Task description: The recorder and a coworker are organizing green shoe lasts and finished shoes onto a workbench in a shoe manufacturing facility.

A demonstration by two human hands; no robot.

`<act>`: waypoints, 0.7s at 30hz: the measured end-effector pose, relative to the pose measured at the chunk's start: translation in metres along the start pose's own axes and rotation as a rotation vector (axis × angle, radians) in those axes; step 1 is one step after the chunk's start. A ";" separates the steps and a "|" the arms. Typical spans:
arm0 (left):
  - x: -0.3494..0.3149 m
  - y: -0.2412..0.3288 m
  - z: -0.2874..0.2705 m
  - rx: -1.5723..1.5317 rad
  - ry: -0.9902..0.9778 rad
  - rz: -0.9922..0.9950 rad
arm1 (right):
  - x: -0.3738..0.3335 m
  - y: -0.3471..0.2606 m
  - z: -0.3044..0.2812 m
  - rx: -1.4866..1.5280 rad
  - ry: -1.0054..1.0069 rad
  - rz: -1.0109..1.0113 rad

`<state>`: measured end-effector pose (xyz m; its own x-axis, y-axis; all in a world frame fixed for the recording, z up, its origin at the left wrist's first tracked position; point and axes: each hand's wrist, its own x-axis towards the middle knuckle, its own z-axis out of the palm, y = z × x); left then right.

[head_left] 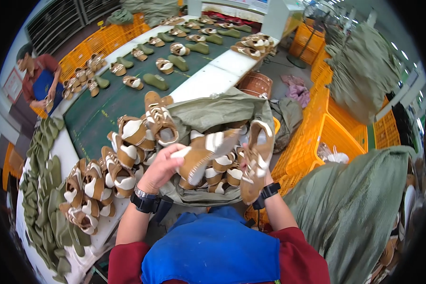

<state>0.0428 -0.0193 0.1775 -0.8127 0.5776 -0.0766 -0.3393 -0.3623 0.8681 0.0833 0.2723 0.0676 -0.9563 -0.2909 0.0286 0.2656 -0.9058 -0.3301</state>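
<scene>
My left hand (pixel 162 169) grips the heel end of a tan shoe upper (pixel 197 163) with white trim, its toe end blurred and pointing right. A second tan and white shoe upper (pixel 258 158) stands on end in my right hand (pixel 246 163), whose fingers are mostly hidden behind it. Both are above an open grey-green sack (pixel 201 113) in front of me. Inside that sack lie several similar shoe uppers (pixel 222 165). Left of it, more shoe uppers (pixel 123 175) are heaped on the edge of the work table.
A green belt (pixel 99 120) carries shoe uppers and green shoe lasts (pixel 156 81). Many lasts (pixel 45 175) are piled at the left. Orange crates (pixel 312 142) and a covered sack (pixel 345 203) stand at the right. A co-worker (pixel 40 78) handles a shoe at the far left.
</scene>
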 end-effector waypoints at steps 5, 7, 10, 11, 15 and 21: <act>0.031 -0.005 0.004 0.301 0.255 0.123 | -0.006 -0.046 -0.006 -0.434 0.350 -0.394; 0.038 -0.004 0.013 0.346 0.207 0.048 | -0.003 -0.058 0.008 -0.470 0.294 -0.474; 0.047 -0.005 0.028 0.408 0.196 0.079 | -0.001 -0.074 0.021 -0.843 0.377 -0.562; 0.047 -0.004 0.031 0.414 0.182 0.074 | 0.001 -0.075 0.031 -0.923 0.385 -0.563; 0.050 0.002 0.038 0.359 0.176 0.037 | 0.007 -0.072 0.051 -0.935 0.374 -0.526; 0.041 0.013 0.032 0.259 0.093 -0.076 | 0.028 -0.069 0.047 -1.143 0.290 -0.623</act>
<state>0.0203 0.0230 0.2012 -0.8334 0.5223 -0.1804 -0.2782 -0.1146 0.9537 0.0443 0.3121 0.1355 -0.9088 0.2797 0.3097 -0.3372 -0.0552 -0.9398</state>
